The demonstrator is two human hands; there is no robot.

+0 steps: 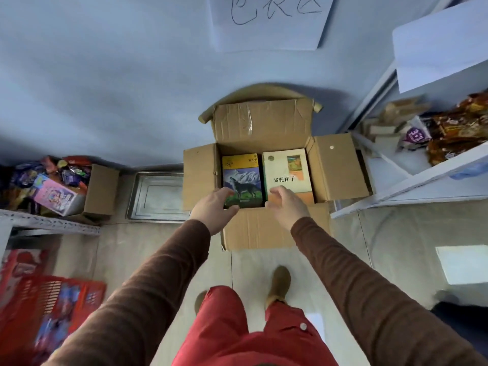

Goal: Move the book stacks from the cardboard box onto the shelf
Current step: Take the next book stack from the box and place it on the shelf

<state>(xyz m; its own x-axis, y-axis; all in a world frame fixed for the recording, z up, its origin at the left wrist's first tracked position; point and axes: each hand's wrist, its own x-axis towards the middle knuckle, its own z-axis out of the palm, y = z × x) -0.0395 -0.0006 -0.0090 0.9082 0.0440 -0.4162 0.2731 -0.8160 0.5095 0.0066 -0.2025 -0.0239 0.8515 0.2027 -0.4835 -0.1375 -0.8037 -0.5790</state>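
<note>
An open cardboard box (340, 170) stands on the floor against the blue wall, its flaps spread outward. Inside lie two book stacks side by side: the left stack (244, 178) is topped by a book with a wolf on its cover, the right stack (286, 170) by a cream-coloured book. My left hand (215, 210) reaches over the box's near edge, fingers curled at the wolf book's near left corner. My right hand (285, 204) hovers open at the cream book's near edge, between the two stacks. A white shelf (412, 191) stands to the right of the box.
The white shelf holds snack packets (454, 130) and small cartons. Left of the box lie a metal tray (158, 196) and a smaller cardboard box (101, 190) beside colourful packets on a low grey rack. A red basket (50, 307) sits at lower left. My feet stand just before the box.
</note>
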